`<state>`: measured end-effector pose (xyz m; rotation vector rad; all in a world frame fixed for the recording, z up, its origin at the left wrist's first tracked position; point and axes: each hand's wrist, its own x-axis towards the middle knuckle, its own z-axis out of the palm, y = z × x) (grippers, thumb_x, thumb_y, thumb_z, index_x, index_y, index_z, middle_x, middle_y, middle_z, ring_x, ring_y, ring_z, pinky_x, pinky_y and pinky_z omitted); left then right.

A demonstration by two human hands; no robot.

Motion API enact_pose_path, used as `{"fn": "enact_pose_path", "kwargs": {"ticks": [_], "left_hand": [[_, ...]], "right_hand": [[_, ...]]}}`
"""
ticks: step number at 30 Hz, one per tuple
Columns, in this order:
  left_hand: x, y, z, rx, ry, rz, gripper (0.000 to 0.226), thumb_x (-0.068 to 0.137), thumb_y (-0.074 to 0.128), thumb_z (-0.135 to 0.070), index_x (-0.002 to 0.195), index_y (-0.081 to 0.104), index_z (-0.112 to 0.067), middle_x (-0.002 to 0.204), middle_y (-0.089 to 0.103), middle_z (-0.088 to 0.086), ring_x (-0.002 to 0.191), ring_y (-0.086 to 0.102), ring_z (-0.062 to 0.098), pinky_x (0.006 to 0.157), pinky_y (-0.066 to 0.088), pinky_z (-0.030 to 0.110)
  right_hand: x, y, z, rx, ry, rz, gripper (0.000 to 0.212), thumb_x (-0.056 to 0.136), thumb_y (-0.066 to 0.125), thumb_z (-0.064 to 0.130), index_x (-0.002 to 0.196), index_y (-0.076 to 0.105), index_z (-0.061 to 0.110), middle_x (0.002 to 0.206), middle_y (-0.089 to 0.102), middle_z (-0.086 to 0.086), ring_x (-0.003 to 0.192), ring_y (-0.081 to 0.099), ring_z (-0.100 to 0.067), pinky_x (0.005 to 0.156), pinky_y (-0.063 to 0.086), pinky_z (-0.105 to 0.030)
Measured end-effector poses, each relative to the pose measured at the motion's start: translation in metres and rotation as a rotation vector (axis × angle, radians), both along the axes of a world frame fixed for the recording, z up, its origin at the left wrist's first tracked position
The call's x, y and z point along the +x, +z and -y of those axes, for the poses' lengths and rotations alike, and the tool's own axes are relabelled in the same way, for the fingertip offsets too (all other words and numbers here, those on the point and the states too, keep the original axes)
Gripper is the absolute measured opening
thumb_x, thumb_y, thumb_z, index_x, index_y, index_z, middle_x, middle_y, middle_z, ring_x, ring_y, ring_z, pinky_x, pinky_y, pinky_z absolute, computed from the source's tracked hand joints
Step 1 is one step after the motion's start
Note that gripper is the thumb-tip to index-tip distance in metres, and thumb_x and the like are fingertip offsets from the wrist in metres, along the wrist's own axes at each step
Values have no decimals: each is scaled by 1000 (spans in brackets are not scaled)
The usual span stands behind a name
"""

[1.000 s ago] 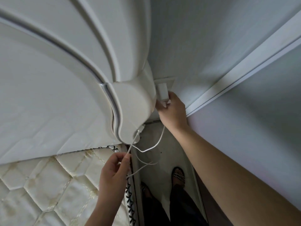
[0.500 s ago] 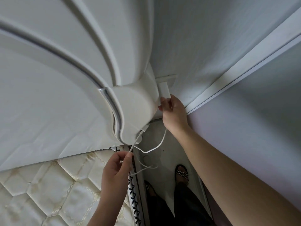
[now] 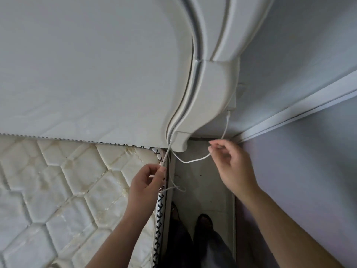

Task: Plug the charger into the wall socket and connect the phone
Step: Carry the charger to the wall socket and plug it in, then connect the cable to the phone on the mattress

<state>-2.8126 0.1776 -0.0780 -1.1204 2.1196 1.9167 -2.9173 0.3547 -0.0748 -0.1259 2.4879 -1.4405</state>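
Observation:
The white charger (image 3: 233, 103) sits at the wall, mostly hidden behind the headboard post (image 3: 210, 89); the socket itself cannot be seen. Its thin white cable (image 3: 193, 162) drops from the charger, sags in a loop over the floor gap and rises toward the post's foot. My left hand (image 3: 146, 182) pinches that cable just below its free connector (image 3: 171, 141), over the mattress corner. My right hand (image 3: 231, 167) hovers below the charger with fingers loosely apart, the cable passing behind its fingertips. No phone is in view.
A quilted mattress (image 3: 58, 190) fills the lower left, the padded white headboard (image 3: 87, 64) above it. A narrow floor gap (image 3: 204, 182) runs between bed and lilac wall (image 3: 309, 171), with my feet in it. A white trim strip (image 3: 309, 97) crosses the wall.
My right hand has let go of the charger and dropped away from the wall, fingers opening. The view swung left, so the post now hides the charger. My left hand still pinches the cable.

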Motion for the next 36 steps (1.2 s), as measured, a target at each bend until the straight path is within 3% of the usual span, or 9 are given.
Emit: {"fn": "enact_pose_path", "kwargs": {"ticks": [7,11,15,20,23,25,30,34,36], "left_hand": [[55,17,-14,-34,200,-13,11,85,60,-29,74,63,-28,62,63,-23,58,59,-1,56,46,10],[93,28,-16,-31,349,-10,10,86,58,-27,77,63,-26,61,61,-22,59,59,2,58,46,12],[140,33,-3,-15,524,-39,10,87,58,-23,79,63,-19,65,59,-14,58,57,1,57,45,9],[217,22,27,7,685,-12,10,86,59,-26,77,63,-24,67,59,-12,60,60,5,62,48,17],[270,9,48,65,763,8,11,87,59,-25,76,61,-25,70,61,-7,63,64,7,71,51,30],[306,-2,61,102,805,15,11,87,58,-25,77,60,-25,73,61,-2,66,67,8,73,49,31],[385,-39,97,104,809,72,10,85,59,-31,76,63,-30,72,68,-7,73,68,6,71,48,25],[426,-85,130,45,707,198,10,84,61,-31,74,64,-35,73,67,-13,65,60,-6,57,43,6],[437,-109,145,28,653,307,7,84,60,-30,77,60,-33,82,65,-9,72,61,1,55,41,5]], "right_hand": [[49,21,68,-74,345,158,24,88,54,39,102,67,25,91,69,16,84,63,5,74,48,-10],[76,40,102,-147,423,174,20,89,58,29,101,66,16,93,72,1,81,67,-8,71,52,-19],[125,45,139,-216,487,286,19,81,68,23,97,59,19,86,68,7,68,66,-2,59,51,-13],[197,30,199,-137,692,283,17,85,63,27,100,62,21,88,67,2,77,67,-16,71,58,-34],[249,19,237,-116,802,243,14,84,63,34,91,65,22,84,67,1,68,63,-7,61,49,-12],[286,11,261,-82,860,277,11,82,64,38,82,63,27,79,67,6,62,61,-4,54,45,-8],[355,-25,300,-53,919,415,12,83,62,27,74,56,32,75,67,7,71,68,-11,69,59,-33],[375,-74,309,21,833,383,18,86,59,24,73,52,35,77,63,10,72,66,-16,71,59,-43],[376,-98,307,78,789,386,19,87,58,23,74,51,34,76,61,9,73,66,-20,72,58,-46]]}}
